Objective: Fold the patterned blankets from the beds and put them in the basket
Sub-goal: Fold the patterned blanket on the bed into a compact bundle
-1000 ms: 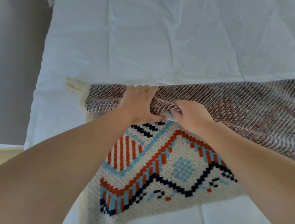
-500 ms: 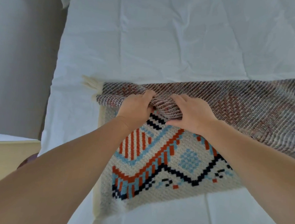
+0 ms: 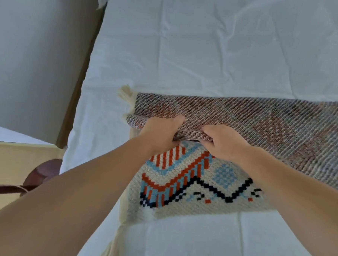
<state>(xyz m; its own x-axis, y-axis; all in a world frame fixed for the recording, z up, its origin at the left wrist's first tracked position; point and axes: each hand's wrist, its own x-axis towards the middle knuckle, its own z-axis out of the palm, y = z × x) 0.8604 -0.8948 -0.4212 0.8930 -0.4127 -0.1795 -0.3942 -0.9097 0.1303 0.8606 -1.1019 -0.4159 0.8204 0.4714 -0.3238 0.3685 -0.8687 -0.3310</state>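
One blanket (image 3: pixel 231 150), two hands (image 3: pixel 160 135) (image 3: pixel 223 143), one bed (image 3: pixel 187 51)

Soft, even light with no clear source fills the view, tinting the white sheet (image 3: pixel 206 52) cool blue with faint crease shadows and no glare, while the wide lens slants the wall (image 3: pixel 31 63) at the left edge and fine detail looks slightly smeared throughout.

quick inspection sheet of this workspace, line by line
surface: bed with a wrinkled white sheet
job's things: patterned blanket lies on the bed, one part turned over with its back side up; basket not in view
clutter: nothing seen
hands: left hand and right hand both grip the edge of the turned-over part, close together
cables: nothing seen
surroundings: grey wall on the left; dark brown wooden piece beside the bed
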